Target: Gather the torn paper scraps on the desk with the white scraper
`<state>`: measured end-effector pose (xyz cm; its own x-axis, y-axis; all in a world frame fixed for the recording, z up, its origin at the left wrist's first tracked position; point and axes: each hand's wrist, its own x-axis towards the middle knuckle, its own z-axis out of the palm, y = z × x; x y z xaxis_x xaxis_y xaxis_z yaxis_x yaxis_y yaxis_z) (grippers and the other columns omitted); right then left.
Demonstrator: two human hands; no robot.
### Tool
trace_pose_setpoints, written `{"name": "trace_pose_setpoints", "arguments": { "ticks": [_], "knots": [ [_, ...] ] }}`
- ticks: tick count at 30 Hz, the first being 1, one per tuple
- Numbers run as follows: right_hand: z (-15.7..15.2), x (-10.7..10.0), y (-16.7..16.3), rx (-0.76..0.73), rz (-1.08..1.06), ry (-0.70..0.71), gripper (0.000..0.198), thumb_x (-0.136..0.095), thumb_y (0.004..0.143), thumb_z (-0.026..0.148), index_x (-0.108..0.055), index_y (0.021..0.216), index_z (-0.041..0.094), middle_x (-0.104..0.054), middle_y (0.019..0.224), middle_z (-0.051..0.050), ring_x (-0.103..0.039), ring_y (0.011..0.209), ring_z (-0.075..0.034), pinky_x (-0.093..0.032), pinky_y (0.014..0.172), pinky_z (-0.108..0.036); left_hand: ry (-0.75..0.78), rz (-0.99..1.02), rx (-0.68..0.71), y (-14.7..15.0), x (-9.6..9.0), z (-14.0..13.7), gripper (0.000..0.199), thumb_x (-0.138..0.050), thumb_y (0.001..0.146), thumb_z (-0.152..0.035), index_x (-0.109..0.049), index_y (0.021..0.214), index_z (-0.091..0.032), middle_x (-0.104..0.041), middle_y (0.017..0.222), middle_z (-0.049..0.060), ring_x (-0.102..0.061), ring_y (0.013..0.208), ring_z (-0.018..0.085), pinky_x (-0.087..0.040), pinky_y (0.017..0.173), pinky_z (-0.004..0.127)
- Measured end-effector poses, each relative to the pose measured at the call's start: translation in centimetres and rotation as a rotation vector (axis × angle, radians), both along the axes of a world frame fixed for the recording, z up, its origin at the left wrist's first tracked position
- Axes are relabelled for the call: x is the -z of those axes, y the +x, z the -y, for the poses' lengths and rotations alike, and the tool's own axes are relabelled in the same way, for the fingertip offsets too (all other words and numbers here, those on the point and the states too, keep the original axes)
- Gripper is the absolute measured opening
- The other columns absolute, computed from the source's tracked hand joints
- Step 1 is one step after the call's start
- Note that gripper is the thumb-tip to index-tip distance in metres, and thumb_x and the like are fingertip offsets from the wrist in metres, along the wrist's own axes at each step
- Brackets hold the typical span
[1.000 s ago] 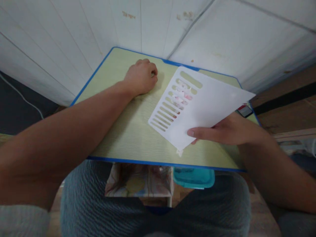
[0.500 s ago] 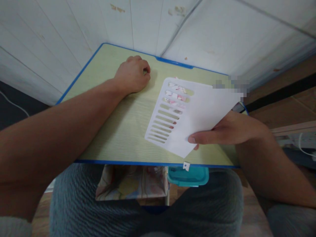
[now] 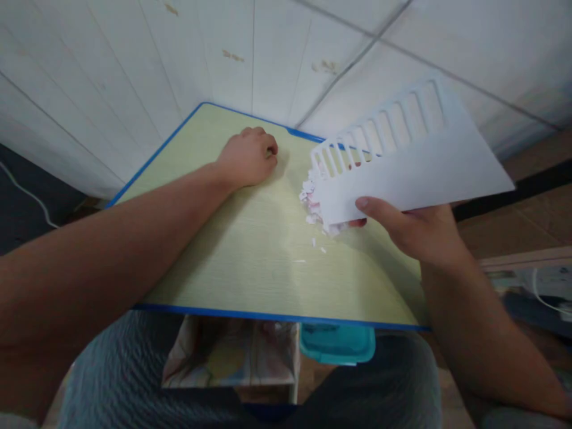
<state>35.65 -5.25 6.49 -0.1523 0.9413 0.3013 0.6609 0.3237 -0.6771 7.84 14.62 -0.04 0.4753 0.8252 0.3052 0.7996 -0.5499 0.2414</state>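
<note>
My left hand (image 3: 250, 156) rests on the pale yellow-green tabletop (image 3: 241, 250), loosely closed in a fist, and nothing shows in it. My right hand (image 3: 415, 232) grips a thin white sheet (image 3: 402, 179) with a row of rounded slots cut along its far edge. The thumb lies on top and the fingertips are below. The sheet is tilted over the right side of the table. Beside and partly under its left end lies a heap of small torn paper scraps (image 3: 307, 193), white with some pink. A few loose bits lie nearer to me.
The table has a blue rim (image 3: 268, 315) and stands against a white panelled wall (image 3: 214, 36). Below its front edge are a teal plastic container (image 3: 337, 345) and a patterned fabric bag (image 3: 241, 363), between my knees. A cable (image 3: 353, 62) runs down the wall.
My right hand has turned the white sheet so that its slots face the wall, and its far end has swung up and right. The heap of scraps now shows. My left hand stays closed on the table.
</note>
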Motion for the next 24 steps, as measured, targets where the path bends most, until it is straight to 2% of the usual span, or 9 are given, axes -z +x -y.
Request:
{"name": "trace_pose_setpoints", "arguments": {
  "ticks": [2,5,10,15,18,21,24],
  "knots": [
    [0.0,0.5,0.2,0.042,0.028,0.063,0.037,-0.084,0.105,0.048,-0.072,0.073,0.033,-0.081,0.075,-0.002,-0.082,0.075,-0.032,-0.074,0.091,-0.051,0.021,0.032,0.014,-0.1,0.5,-0.4,0.035,-0.061,0.106,-0.026,-0.087,0.128,-0.021,-0.080,0.139,0.014,-0.069,0.135,0.039,-0.058,0.118,0.054],
    [0.4,1.2,0.2,0.030,0.056,0.077,0.034,-0.083,0.104,0.047,-0.075,0.074,0.034,-0.083,0.074,-0.002,-0.082,0.075,-0.032,-0.074,0.090,-0.050,0.026,0.094,0.033,-0.3,1.2,-1.1,0.035,-0.063,0.103,-0.027,-0.087,0.129,-0.026,-0.081,0.134,0.013,-0.070,0.136,0.041,-0.059,0.117,0.056],
    [0.6,2.0,-0.2,0.025,0.084,0.095,0.034,-0.080,0.106,0.050,-0.078,0.076,0.034,-0.086,0.081,-0.002,-0.085,0.084,-0.032,-0.071,0.106,-0.051,0.014,0.120,0.027,-0.2,1.4,-1.3,0.039,-0.068,0.099,-0.029,-0.088,0.132,-0.026,-0.081,0.135,0.013,-0.070,0.137,0.043,-0.059,0.118,0.059],
    [-0.2,2.9,-0.6,0.062,0.053,0.053,0.042,-0.075,0.111,0.054,-0.074,0.075,0.033,-0.084,0.079,-0.002,-0.083,0.083,-0.032,-0.072,0.096,-0.048,0.002,0.081,0.007,0.0,0.9,-0.7,0.038,-0.064,0.102,-0.027,-0.088,0.131,-0.025,-0.080,0.141,0.014,-0.069,0.139,0.043,-0.059,0.119,0.062],
    [-0.3,3.3,-0.9,0.005,0.034,0.002,0.045,-0.074,0.112,0.057,-0.073,0.075,0.031,-0.082,0.077,-0.003,-0.083,0.083,-0.032,-0.071,0.101,-0.050,0.007,0.061,0.011,-0.1,0.8,-0.6,0.037,-0.061,0.105,-0.027,-0.088,0.130,-0.024,-0.080,0.142,0.015,-0.070,0.139,0.042,-0.059,0.119,0.060],
    [-0.4,3.3,-1.2,-0.058,0.006,-0.054,0.050,-0.077,0.111,0.060,-0.073,0.071,0.031,-0.081,0.075,-0.004,-0.083,0.083,-0.032,-0.072,0.102,-0.051,0.020,0.096,0.033,-0.2,1.0,-0.8,0.037,-0.064,0.102,-0.028,-0.088,0.130,-0.030,-0.081,0.137,0.012,-0.071,0.137,0.043,-0.059,0.118,0.061],
    [-0.5,3.1,-1.2,-0.022,-0.058,-0.060,0.053,-0.076,0.111,0.065,-0.071,0.071,0.032,-0.081,0.075,-0.004,-0.082,0.082,-0.032,-0.073,0.097,-0.050,0.030,0.067,0.038,-0.2,0.8,-0.7,0.038,-0.061,0.104,-0.028,-0.088,0.130,-0.026,-0.081,0.139,0.015,-0.071,0.137,0.043,-0.060,0.118,0.062]
  ]
}}
